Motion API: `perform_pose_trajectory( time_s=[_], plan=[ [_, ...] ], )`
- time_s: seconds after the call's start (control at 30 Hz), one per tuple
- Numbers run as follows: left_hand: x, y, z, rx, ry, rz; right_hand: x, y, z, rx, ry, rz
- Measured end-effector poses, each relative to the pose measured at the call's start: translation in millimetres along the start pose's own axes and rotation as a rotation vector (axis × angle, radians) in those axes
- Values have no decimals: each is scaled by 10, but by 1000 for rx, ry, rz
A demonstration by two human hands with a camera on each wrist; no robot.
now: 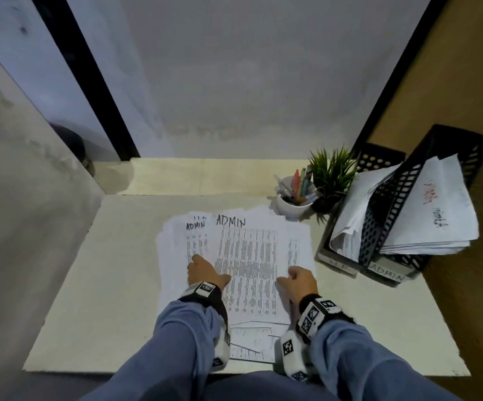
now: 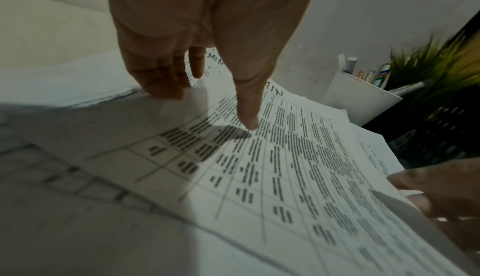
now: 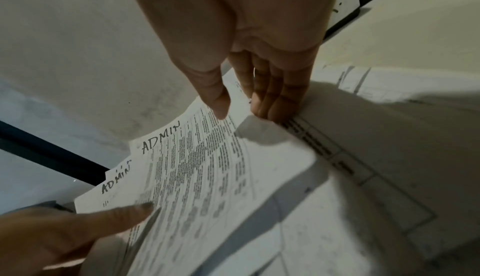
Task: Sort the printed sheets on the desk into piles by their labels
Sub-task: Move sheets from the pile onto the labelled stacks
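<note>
White paper fills my view: a loose stack of printed sheets (image 1: 243, 256) lies in the middle of the desk (image 1: 95, 285), and the top sheet (image 3: 207, 167) carries a handwritten ADMIN. My left hand (image 1: 205, 273) sits at the sheet's left edge, its thumb (image 2: 246, 113) stretched straight onto the print while the other fingers (image 2: 161, 79) curl down at the paper's border. My right hand (image 1: 299, 280) sits at the right edge, thumb on top, fingers (image 3: 275, 97) bent down at the margin. I cannot tell whether either hand truly pinches the sheet. Two black trays (image 1: 402, 204), one marked ADMIN, hold papers at the right, beside a cup of pens (image 1: 292, 198) and a small plant (image 1: 332, 172).
</note>
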State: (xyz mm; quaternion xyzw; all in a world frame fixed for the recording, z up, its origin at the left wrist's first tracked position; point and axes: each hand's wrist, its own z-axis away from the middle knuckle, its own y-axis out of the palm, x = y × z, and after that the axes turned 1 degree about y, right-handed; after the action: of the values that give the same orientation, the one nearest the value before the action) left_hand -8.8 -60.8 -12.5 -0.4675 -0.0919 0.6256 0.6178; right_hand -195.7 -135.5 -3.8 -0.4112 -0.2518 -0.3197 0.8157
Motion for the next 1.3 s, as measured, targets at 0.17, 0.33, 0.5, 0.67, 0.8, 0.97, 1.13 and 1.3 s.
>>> perform_pose_trajectory(
  time_s=[0.17, 0.33, 0.5, 0.67, 0.8, 0.97, 1.13, 1.3],
  plan=[
    [212, 21, -12, 46, 231, 139, -6, 29, -44, -29, 36, -14],
    [377, -31, 44, 134, 243, 441, -2, 37, -69, -31, 30, -386],
    [388, -93, 63, 82, 241, 477, 75, -20, -198, 46, 148, -584],
    [431, -268, -42, -321, 37, 209, 26, 53, -260, 112, 138, -460],
    [489, -314, -79, -230, -82, 326, 18, 31, -219, 167, 122, -343],
    [508, -361, -50, -298, 15, 297, 32, 12, -199, 174, 76, -287],
    [592, -387, -37, -315, 174, 202, 24, 42, -189, 176, 89, -284],
    [623, -404, 74, -375, 290, 392, 78, 19, -177, 200, 93, -217]
  ],
)
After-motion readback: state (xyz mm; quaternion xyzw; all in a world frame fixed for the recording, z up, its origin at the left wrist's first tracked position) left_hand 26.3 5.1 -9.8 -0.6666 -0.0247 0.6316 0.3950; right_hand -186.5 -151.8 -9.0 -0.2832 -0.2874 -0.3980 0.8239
